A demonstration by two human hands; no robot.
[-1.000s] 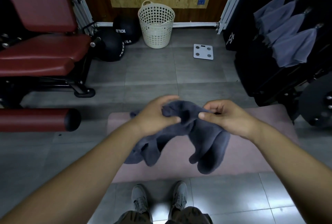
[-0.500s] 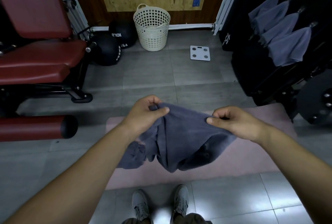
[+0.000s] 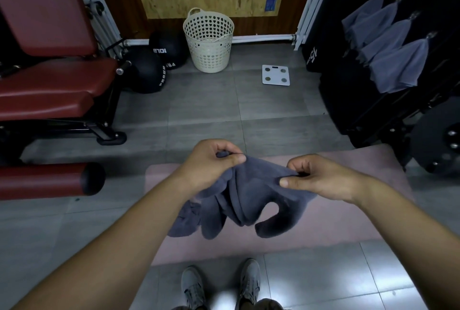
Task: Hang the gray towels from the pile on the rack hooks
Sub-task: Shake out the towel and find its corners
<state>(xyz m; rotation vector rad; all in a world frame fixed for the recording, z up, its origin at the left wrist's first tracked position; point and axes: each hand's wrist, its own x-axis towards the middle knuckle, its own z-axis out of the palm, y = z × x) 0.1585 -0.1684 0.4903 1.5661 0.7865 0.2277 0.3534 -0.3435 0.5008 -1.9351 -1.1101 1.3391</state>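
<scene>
Left hand (image 3: 214, 160), right hand (image 3: 321, 177), gray towel (image 3: 249, 197) bunched, drooping

The towel (image 3: 246, 197) is dark gray, while the hung towels (image 3: 398, 65) look a paler, bluish gray. The mat (image 3: 336, 222) is dusty pink on gray floor tiles (image 3: 204, 105). The basket (image 3: 209, 43) is cream with a pattern of heart-shaped holes, the bench padding (image 3: 49, 85) is dark red, and the balls (image 3: 146, 73) are black with white lettering.
</scene>
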